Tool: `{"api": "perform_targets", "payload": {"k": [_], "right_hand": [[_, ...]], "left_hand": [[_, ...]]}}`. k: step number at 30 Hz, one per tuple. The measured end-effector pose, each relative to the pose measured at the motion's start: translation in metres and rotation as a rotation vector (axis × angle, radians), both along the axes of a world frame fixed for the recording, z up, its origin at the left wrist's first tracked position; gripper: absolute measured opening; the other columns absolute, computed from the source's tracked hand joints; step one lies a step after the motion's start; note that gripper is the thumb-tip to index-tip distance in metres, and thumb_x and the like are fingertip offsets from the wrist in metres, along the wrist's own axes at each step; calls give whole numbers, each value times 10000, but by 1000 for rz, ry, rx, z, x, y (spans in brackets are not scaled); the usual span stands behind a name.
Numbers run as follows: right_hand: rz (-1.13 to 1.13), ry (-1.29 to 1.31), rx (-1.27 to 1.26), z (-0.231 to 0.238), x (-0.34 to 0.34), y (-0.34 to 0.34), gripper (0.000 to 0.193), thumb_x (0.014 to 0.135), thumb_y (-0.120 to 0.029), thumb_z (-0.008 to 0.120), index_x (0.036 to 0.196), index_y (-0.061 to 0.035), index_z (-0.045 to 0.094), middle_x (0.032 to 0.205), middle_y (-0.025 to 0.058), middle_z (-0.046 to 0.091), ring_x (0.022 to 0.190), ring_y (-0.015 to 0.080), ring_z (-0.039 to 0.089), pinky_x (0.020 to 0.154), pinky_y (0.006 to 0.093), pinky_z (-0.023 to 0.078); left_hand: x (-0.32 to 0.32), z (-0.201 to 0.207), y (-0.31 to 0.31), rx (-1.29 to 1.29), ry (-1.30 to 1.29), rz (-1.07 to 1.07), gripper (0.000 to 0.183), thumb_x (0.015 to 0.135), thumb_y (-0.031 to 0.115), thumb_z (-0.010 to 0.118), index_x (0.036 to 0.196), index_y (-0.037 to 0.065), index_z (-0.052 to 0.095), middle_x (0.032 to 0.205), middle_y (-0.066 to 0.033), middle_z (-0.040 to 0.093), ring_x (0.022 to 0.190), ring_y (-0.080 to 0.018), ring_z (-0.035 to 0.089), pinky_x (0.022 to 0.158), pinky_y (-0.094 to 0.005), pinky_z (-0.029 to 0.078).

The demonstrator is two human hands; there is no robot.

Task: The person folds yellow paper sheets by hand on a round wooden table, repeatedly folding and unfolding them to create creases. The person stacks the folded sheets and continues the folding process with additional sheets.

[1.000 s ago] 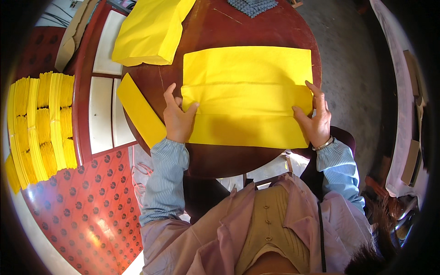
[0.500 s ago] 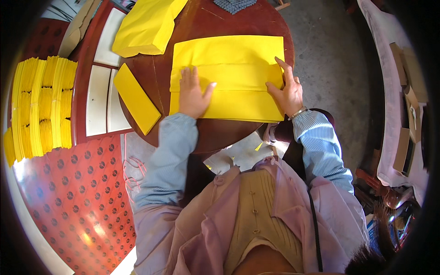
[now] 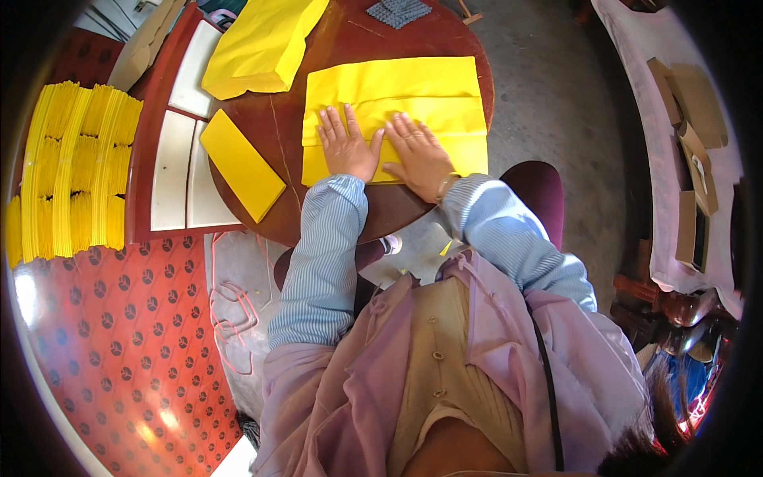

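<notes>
A folded yellow sheet (image 3: 397,83) lies flat on a round dark red table (image 3: 445,36); whether it is paper or cloth I cannot tell. A fold line crosses it from side to side. My left hand (image 3: 350,147) rests palm down on its left half, fingers stretched out. Close beside it, my right hand (image 3: 417,155) is also laid flat with its fingers extended, pressing on the lower middle. Left of the sheet lies a narrow yellow folded piece (image 3: 242,165), apart from both hands. Beyond it at the table's far left is a bulky yellow bundle (image 3: 258,48).
A grey textured mat (image 3: 399,12) sits at the table's far edge. To the left, tall stacks of yellow folded pieces (image 3: 75,171) stand by a white-panelled red cabinet (image 3: 171,175), above a red patterned sheet (image 3: 127,334). Open cardboard boxes (image 3: 699,167) lie on pale cloth at right.
My right hand has moved left from the sheet's right edge to beside my left hand and now lies flat. The sheet's near edge sits farther from me.
</notes>
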State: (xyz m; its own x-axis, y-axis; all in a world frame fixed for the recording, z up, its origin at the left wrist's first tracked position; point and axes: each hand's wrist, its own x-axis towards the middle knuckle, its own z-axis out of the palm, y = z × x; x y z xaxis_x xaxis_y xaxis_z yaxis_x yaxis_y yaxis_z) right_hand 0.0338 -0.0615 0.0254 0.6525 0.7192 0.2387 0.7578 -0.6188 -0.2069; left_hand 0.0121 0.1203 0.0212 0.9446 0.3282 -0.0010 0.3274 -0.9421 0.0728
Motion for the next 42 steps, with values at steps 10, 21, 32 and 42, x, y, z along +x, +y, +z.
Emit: {"api": "perform_targets", "payload": {"k": [10,21,32,42], "right_hand": [[-268,26,-98,-8,11,-102,754,1118,-569,380,1677,-74,279,1754,170,236,1642,299,174,1338,433,132],[-274,11,-193,3,15,-102,730,1119,-584,346,1677,-114,303,1757,89,270,1632,235,218,1327,500,144],[-211,14,-139,21,32,-110,612,1095,-522,471,1584,-155,492,1641,43,492,1518,234,426,1283,616,198],[-67,759,491,70,103,-122,754,995,-581,664,1617,-211,455,1620,174,483,1508,392,434,1269,608,284]], "left_hand": [[-16,-18,54,-49,-70,98,913,1083,662,339,1700,30,108,1770,-247,56,1653,-376,15,1339,-454,69],[-43,3,-9,-1135,-861,305,446,1036,95,633,1425,-72,493,1396,-183,596,1337,-331,577,1143,-432,449],[16,33,-60,-1688,-700,837,502,1021,2,651,1445,-134,421,1338,-295,609,1139,-465,715,935,-496,662],[-13,99,25,-1789,-110,225,517,957,-17,578,1470,-1,513,1432,-141,639,1306,-296,633,1089,-526,529]]}}
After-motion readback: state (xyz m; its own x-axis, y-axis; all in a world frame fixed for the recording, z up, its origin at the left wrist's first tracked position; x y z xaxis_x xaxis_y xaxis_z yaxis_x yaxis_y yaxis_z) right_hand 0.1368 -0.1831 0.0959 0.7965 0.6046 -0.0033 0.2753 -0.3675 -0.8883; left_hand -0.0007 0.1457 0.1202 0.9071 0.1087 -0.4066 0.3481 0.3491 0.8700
